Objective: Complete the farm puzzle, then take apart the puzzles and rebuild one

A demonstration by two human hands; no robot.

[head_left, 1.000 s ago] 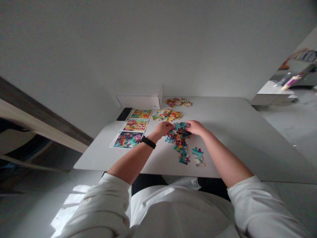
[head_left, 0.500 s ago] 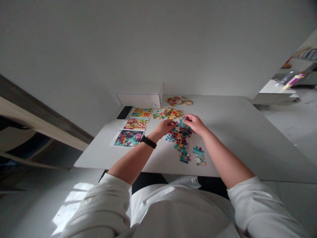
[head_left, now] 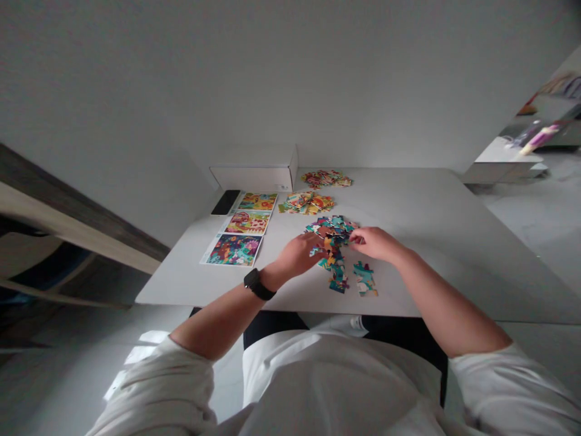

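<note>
My left hand (head_left: 300, 251) and my right hand (head_left: 374, 241) rest on a loose pile of teal and multicoloured jigsaw pieces (head_left: 333, 232) on the white table (head_left: 426, 230). Both hands have curled fingers that pinch at pieces in the pile; which piece each one holds is too small to make out. A small joined cluster of teal pieces (head_left: 364, 278) lies just in front of the right hand. A black watch (head_left: 255, 283) sits on my left wrist.
Three picture cards (head_left: 247, 222) lie in a row at the left. A yellow-orange pile of pieces (head_left: 307, 203) and a red pile (head_left: 325, 178) lie farther back. A white box (head_left: 256, 170) and a black phone (head_left: 226, 201) stand near the wall.
Both hands have drawn back toward me from the far edge of the pile to its near side. The teal pieces they were handling now lie in the pile.
</note>
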